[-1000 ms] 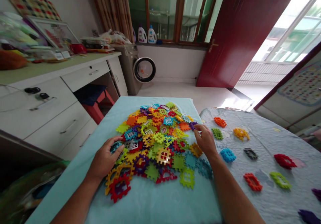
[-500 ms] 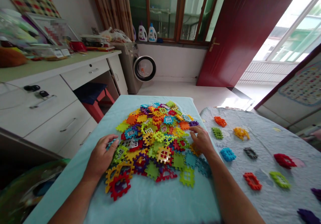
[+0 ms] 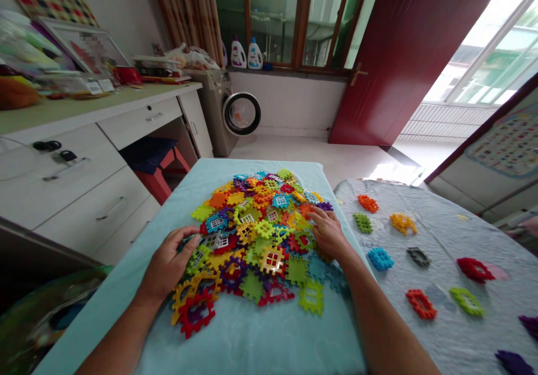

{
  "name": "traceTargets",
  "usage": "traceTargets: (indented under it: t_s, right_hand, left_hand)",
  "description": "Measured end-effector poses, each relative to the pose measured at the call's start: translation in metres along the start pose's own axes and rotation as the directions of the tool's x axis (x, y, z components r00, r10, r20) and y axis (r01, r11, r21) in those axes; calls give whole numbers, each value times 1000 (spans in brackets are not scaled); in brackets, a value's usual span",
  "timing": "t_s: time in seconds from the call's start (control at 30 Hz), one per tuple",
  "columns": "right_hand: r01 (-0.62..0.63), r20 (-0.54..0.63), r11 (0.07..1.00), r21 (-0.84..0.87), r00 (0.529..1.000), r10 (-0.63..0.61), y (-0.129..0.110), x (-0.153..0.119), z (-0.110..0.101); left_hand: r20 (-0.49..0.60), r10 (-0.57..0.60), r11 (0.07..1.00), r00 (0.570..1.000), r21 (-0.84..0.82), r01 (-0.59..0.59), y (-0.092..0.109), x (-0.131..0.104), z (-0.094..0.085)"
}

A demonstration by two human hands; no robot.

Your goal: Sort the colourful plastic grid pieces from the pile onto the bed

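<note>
A heap of colourful plastic interlocking blocks (image 3: 254, 246), many with window-like grids, lies on the table with a light blue cloth (image 3: 252, 338). At the heap's left edge is my left hand (image 3: 170, 260), its thumb and fingers curled round a blue block (image 3: 182, 246) that is mostly hidden. My right hand (image 3: 330, 230) reaches over the heap's right side, fingers stretched apart, with the fingertips at an orange block (image 3: 304, 211). Close behind those fingers is a purple block (image 3: 324, 206). A red block (image 3: 197, 313) and a lime-green block (image 3: 311, 297) lie at the near edge.
On the right, a grey-blue covered surface (image 3: 378, 319) bears several blocks set apart by colour, among them a blue one (image 3: 380, 258) and a red one (image 3: 474, 269). A drawer desk (image 3: 84, 195), stool (image 3: 149, 153) and washing machine (image 3: 218, 111) with its door open stand beyond.
My right hand has moved a little left, its fingertips now over the orange block. My left hand stays at the heap's left edge. The whole view has shifted slightly.
</note>
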State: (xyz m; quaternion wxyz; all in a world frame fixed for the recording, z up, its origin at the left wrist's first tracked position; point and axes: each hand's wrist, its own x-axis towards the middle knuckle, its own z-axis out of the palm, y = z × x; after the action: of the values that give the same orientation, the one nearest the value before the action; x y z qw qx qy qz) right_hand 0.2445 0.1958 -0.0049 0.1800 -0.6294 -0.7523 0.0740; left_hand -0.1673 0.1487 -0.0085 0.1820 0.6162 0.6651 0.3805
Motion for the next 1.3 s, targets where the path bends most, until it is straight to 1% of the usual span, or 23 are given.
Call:
traceTargets:
  t_s: [0.13,0.27,0.33,0.43,0.5,0.63,0.8,0.87,1.0,1.07,1.13,1.2,1.3]
  right_hand:
    - [22,1,999,25,1000,-22,5,1,-4]
    - [26,-94,998,63,995,-20,7,6,-6]
    - [39,-109,998,56,993,-32,6,9,-5]
    - [35,-43,999,11,998,-34,4,12,-3]
    - [23,6,999,-28,1000,-22,3,12,-4]
    - [5,32,999,-49,999,-4,2,10,-8]
    - [-29,23,999,38,999,28,9,5,-11]
    - [-40,-18,994,97,999,42,15,2,-11]
    - [-43,-143,971,233,987,78,29,-2,-15]
    - [-62,-170,956,285,979,114,35,-5,-18]
    - [-107,-148,936,336,975,165,40,-7,-23]
    - [-175,-96,910,376,969,226,45,-9,-30]
    - [-252,-23,894,371,960,281,56,-12,-43]
  left_hand:
    - [-8,18,1000,1000,26,-18,-1,1,0]
    - [-14,35,999,999,37,-35,-1,1,0]
    - [-13,34,999,999,39,-34,0,1,0]
    - [-10,41,999,999,29,-41,2,0,0]
    - [14,71,997,997,4,-71,4,-1,0]
    - [84,151,988,985,-41,-148,7,-3,0]
    - [93,190,980,977,-78,-183,6,-4,0]
    - [86,188,980,978,-84,-181,4,-3,0]
    - [62,168,985,984,-43,-166,0,-2,1]
    - [46,153,988,987,-19,-152,-1,-2,1]
    - [29,126,992,992,-1,-126,-1,-1,1]
    - [15,99,995,995,13,-100,1,-1,1]
    - [6,71,997,997,26,-71,3,0,1]
